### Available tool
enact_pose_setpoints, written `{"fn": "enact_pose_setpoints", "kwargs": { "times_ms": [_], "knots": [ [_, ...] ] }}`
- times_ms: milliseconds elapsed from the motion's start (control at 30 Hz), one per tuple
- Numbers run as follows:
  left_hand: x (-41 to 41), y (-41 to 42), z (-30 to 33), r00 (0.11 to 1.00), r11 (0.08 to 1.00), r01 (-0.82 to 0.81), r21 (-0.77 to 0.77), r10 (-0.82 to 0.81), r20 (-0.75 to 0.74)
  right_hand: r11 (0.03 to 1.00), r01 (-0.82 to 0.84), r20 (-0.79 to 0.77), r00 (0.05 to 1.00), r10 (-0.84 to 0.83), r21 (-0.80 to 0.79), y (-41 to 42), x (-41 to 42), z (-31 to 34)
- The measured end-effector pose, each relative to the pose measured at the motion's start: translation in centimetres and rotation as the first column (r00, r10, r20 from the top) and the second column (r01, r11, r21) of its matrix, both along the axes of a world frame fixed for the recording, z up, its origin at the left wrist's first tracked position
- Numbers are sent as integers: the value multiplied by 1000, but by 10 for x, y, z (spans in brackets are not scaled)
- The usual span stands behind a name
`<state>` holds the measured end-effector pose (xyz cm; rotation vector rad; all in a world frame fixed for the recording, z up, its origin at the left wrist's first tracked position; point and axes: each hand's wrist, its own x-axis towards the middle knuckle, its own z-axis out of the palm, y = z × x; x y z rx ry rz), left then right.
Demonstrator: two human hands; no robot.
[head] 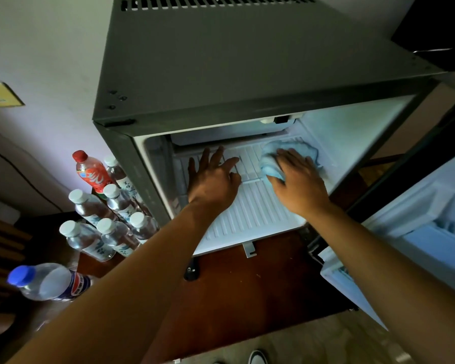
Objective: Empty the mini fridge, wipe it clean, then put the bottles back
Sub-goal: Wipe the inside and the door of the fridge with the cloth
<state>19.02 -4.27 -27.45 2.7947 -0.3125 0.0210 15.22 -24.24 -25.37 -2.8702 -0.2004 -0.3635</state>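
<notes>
A matt grey metal fridge is seen. A soft blue cloth lies on ribbed white plastic shelf; bottles, at nine o'clock, are glossy clear plastic.

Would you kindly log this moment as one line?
stage: wiping | right hand: presses blue cloth on shelf | left hand: flat on shelf
</notes>
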Motion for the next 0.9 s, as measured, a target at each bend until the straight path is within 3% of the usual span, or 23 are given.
{"fn": "enact_pose_setpoints", "kwargs": {
  "times_ms": [133,400,533,767,900],
  "knots": [
    [0,0,0,1000,1000,8,5,-8,-6,1000,-18,-77,997,16,-18,-11,26,3],
    [1,1,0,1000,1000,4,6,-4,19,999,-54,-29,998,54,-5,-15,48,1],
    [1,1,1,1000,1000,1,22,-1,3,999,-28,-75,997,25,-39,-10,39,-1],
    [-1,1,4,1000,999,-5,41,5,-14,996,10,-49,999,-6,89,-5,-10,-8],
    [-1,0,3,1000,999,-3,35,3,-6,998,-2,-42,999,5,69,-5,-16,-8]
  ]
}}
